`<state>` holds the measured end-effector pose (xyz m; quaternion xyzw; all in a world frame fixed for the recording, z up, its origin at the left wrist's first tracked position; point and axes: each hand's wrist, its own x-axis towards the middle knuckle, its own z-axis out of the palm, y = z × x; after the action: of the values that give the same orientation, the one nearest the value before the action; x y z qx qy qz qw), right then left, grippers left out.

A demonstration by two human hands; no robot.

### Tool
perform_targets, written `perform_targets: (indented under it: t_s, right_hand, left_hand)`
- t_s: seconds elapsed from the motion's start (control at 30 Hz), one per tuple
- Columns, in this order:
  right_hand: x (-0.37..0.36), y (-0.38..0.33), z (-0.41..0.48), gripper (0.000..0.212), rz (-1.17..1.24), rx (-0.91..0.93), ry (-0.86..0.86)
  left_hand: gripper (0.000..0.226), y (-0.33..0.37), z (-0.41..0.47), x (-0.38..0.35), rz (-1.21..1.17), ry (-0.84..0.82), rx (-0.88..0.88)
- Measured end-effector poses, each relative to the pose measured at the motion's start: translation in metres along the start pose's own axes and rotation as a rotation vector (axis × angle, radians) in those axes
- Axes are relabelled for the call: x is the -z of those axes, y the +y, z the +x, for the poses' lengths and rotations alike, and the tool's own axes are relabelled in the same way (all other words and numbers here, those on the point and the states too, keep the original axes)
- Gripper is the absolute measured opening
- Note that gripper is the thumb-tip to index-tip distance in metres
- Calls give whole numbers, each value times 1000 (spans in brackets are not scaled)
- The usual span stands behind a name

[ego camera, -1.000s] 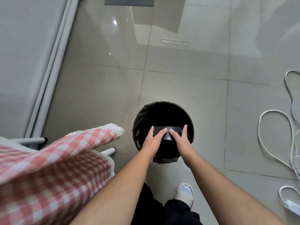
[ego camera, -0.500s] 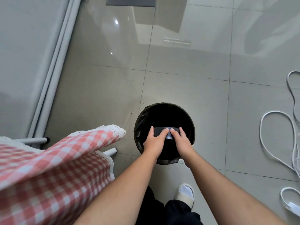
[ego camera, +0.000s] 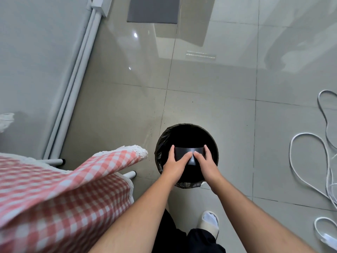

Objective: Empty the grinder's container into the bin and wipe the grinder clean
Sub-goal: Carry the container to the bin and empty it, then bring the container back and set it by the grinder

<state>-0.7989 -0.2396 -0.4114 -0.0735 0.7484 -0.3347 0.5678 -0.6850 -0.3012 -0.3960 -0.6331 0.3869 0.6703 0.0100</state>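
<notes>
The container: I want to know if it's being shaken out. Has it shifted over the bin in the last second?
No clear shift. The container sits at the same spot inside the bin rim, held by the left hand and right hand.

A single wide-angle head-worn camera looks steeply down from standing height along both forearms onto the tiled floor (ego camera: 209, 99), with the bin (ego camera: 164, 143) near lower centre, a checked tablecloth (ego camera: 63, 189) close at lower left, and no second view.
</notes>
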Motion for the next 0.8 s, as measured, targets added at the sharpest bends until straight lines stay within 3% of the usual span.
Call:
perform_targets:
  t_s: [0.17, 0.33, 0.47, 0.57, 0.8]
  right_hand:
    - [16, -27, -43, 81, 41, 75, -99]
    - [40, -60, -97, 104, -34, 158, -184]
    - [57, -93, -138, 91, -93, 292, -214]
    - [66, -125, -168, 97, -143, 395, -248]
    - [71, -197, -238, 101, -290, 673, -357]
  left_hand:
    - [131, 19, -43, 17, 10, -53, -86]
    - [148, 36, -93, 33, 105, -97, -186]
    - [131, 56, -136, 41, 146, -51, -312]
    - [113, 77, -168, 43, 149, 24, -416]
    - [103, 116, -257, 57, 134, 284, -683]
